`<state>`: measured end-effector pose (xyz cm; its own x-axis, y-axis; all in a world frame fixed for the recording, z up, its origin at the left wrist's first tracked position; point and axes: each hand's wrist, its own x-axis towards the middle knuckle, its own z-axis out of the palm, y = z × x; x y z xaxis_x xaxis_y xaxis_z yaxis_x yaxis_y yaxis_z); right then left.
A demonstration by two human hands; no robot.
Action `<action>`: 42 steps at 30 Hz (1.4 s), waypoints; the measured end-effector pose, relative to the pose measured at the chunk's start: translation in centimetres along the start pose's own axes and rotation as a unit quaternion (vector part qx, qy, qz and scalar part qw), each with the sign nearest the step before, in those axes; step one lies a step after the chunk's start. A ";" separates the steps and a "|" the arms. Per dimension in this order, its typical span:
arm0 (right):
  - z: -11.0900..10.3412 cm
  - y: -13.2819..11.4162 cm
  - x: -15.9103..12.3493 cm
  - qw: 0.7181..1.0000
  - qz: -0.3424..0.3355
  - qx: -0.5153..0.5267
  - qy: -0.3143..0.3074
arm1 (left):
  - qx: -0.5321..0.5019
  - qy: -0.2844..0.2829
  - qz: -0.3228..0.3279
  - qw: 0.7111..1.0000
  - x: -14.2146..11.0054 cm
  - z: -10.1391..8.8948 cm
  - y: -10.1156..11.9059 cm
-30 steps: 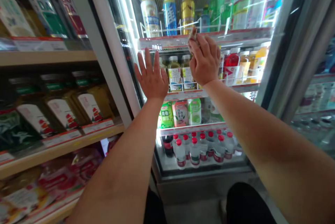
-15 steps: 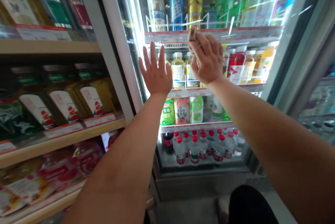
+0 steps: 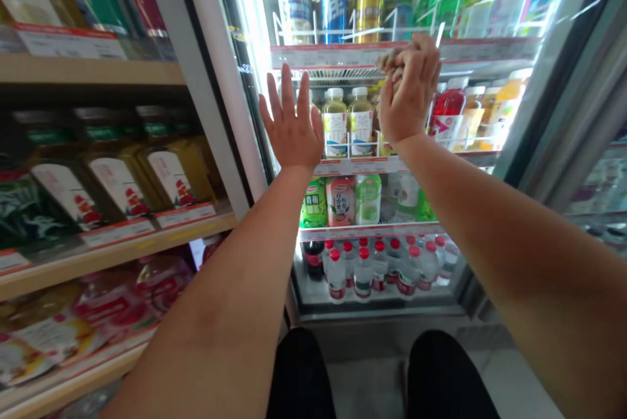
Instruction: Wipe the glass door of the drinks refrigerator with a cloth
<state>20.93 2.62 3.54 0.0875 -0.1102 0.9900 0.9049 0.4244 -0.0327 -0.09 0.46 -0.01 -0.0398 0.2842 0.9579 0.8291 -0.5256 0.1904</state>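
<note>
My left hand lies flat with its fingers spread on the glass door of a lit drinks fridge. My right hand is closed round a crumpled brownish cloth, which shows past the thumb and fingers and is held up at the glass. Behind the door, between my hands, stand tea bottles with white caps. Part of that row is hidden by my right hand.
Beer cans line the upper fridge shelf. Juice cartons and several red-capped water bottles stand lower down. Close on my left is a wooden shelf with oil-coloured bottles. My knees show below.
My right hand has moved to the right with the cloth, and its wrist has turned. The left hand stays on the glass. The view has tipped down a little, bringing both knees in.
</note>
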 end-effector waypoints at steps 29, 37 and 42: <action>-2.3 -2.1 -0.9 0.926 -0.229 0.032 -0.298 | 0.017 0.010 0.012 1.000 0.0 0.3 -0.3; 0.3 0.6 -0.3 0.997 -0.023 -0.008 0.076 | 0.034 0.025 0.026 0.999 -0.1 0.2 -0.4; -0.1 0.1 -0.7 0.996 -0.076 -0.019 0.036 | 0.045 0.042 0.031 0.998 0.0 0.5 -0.6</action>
<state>20.98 2.63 2.83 -0.0239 -0.2364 0.9714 0.9247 0.3641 0.1113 -0.32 1.22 -0.26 -0.0307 0.1838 0.9825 0.8782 -0.4644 0.1143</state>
